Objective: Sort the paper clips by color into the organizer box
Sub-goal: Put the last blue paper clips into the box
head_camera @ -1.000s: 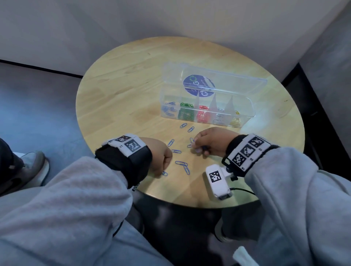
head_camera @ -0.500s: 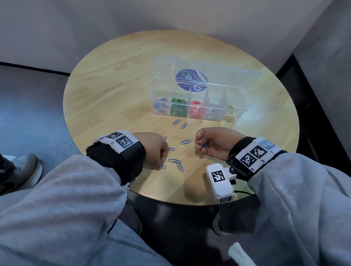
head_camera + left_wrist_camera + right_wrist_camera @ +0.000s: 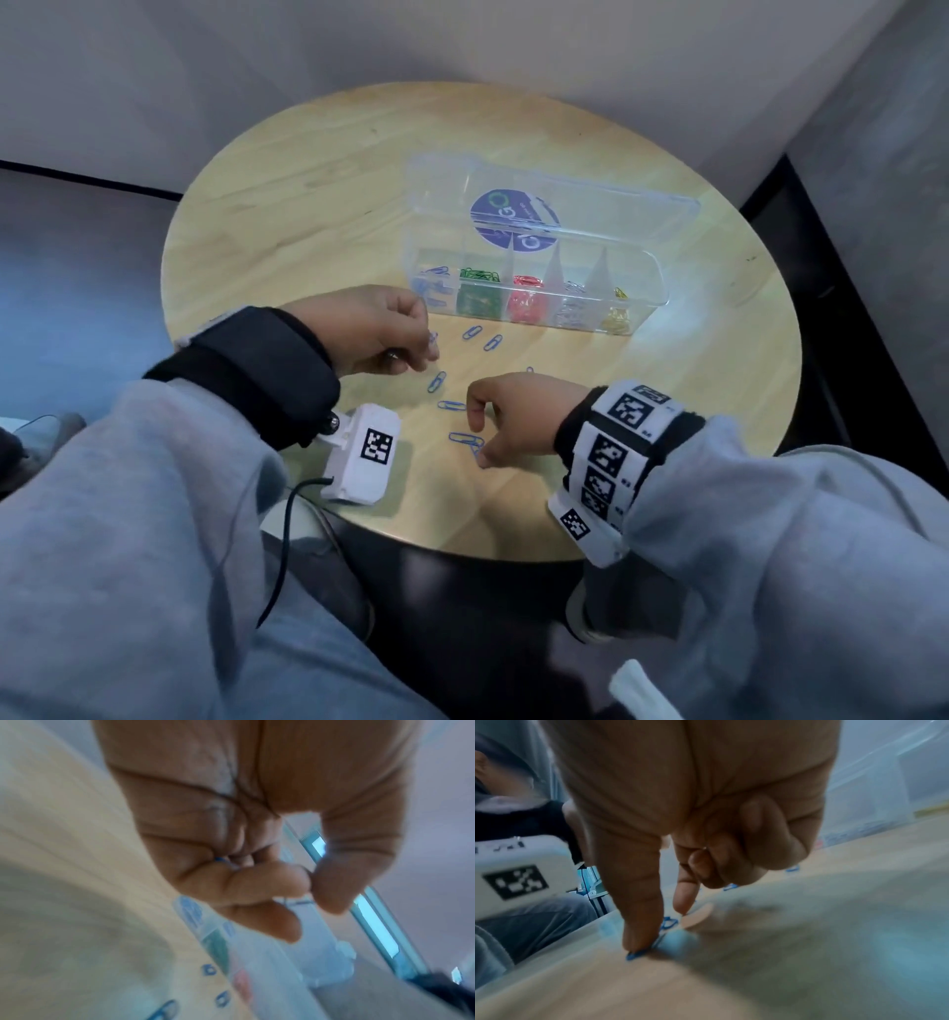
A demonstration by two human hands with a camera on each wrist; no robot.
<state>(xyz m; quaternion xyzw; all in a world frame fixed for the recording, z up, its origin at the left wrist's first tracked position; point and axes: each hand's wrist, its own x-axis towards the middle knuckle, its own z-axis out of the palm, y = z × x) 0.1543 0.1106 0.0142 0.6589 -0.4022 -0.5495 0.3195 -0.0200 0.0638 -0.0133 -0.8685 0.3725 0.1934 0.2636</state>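
A clear organizer box [image 3: 664,297] stands open on the round table, with blue, green, red, silver and yellow clips in separate compartments. Several loose blue paper clips [image 3: 452,405] lie in front of it. My left hand [image 3: 429,344] hovers just before the blue compartment, fingers curled round blue clips [image 3: 221,860]. My right hand [image 3: 477,444] reaches down on a pair of blue clips [image 3: 464,439]. Its thumb presses one clip's end [image 3: 639,953], its index tip touches down beside them and its other fingers are curled in.
The box's lid [image 3: 590,205] lies flat behind it, with a round purple sticker. The white camera unit [image 3: 364,452] of my left wrist hangs over the near table edge. Bare wood [image 3: 308,231] spreads to the left. A wall rises close behind the table.
My left hand has lifted off the table and moved forward toward the box's blue compartment. My right hand has come left and down onto the pair of clips near the front edge.
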